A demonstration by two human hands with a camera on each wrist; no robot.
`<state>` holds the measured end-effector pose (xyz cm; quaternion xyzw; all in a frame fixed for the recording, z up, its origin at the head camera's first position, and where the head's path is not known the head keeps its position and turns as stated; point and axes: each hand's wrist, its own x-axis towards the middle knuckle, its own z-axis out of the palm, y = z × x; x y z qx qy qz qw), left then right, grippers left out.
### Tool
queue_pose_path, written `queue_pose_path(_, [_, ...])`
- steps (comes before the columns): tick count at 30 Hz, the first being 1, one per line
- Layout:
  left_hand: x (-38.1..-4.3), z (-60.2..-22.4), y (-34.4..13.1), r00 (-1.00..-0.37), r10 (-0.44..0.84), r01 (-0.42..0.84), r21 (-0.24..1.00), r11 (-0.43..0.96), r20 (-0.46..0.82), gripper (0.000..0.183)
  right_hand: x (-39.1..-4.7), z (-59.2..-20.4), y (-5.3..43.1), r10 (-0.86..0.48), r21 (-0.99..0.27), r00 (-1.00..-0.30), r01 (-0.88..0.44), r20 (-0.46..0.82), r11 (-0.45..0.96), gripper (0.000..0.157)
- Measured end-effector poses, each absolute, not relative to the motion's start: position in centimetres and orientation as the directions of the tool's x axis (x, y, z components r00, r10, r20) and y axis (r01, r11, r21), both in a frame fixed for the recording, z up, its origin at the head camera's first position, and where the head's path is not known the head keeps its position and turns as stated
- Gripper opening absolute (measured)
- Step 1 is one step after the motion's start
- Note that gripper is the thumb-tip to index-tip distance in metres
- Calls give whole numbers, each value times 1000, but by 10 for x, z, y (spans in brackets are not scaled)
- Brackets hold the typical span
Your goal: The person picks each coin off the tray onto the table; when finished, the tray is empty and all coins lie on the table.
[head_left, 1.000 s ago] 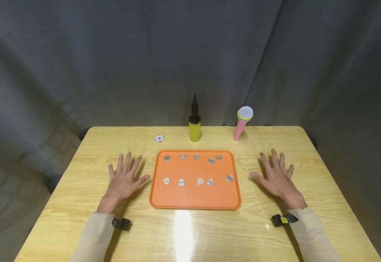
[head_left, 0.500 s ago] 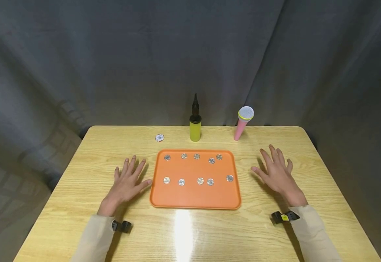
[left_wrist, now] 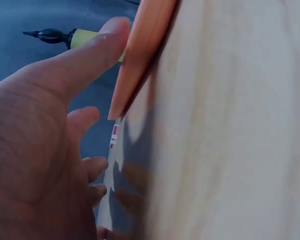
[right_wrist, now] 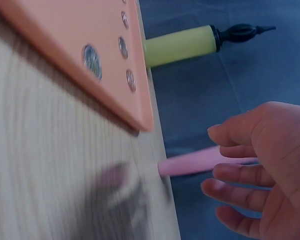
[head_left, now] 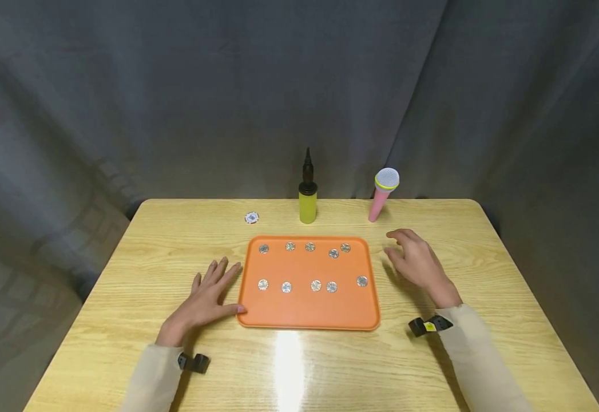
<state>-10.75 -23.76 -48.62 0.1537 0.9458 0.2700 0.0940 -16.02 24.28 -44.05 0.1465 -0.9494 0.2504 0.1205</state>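
An orange tray [head_left: 306,313] lies on the wooden table with several silver coins [head_left: 362,281] spread over it in two loose rows. My left hand [head_left: 201,306] is at its left side, fingers spread and the thumb right at the rim. In the left wrist view that thumb overlaps the tray's edge [left_wrist: 140,55]. To the right of the tray, my right hand [head_left: 419,266] hovers over the table with loosely bent fingers and holds nothing. The right wrist view shows it in front of a pink microphone [right_wrist: 190,162].
Behind the tray, a yellow-green hand pump [head_left: 307,207] with a black nozzle stands upright. A white and red poker chip [head_left: 251,217] lies at the back left. The microphone's grey head [head_left: 387,178] points up at the back right. A dark curtain [head_left: 227,103] hangs behind the table.
My left hand has moved right and nearer me, its thumb reaching the tray's rim. The right hand has swung left towards the tray, its spread fingers now bent.
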Motion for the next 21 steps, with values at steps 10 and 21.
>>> queue_pose_path(10, [-106, -495, -241, -920, 387, 281, 586, 760, -61, 95, -179, -444, 206, -275, -496, -944, -330, 183, 803, 27])
queue_pose_path(21, [-106, -501, -243, -902, 432, 348, 571, 744, -14, 110, -196, -460, 173, -300, -538, -948, -308, 104, 785, 27])
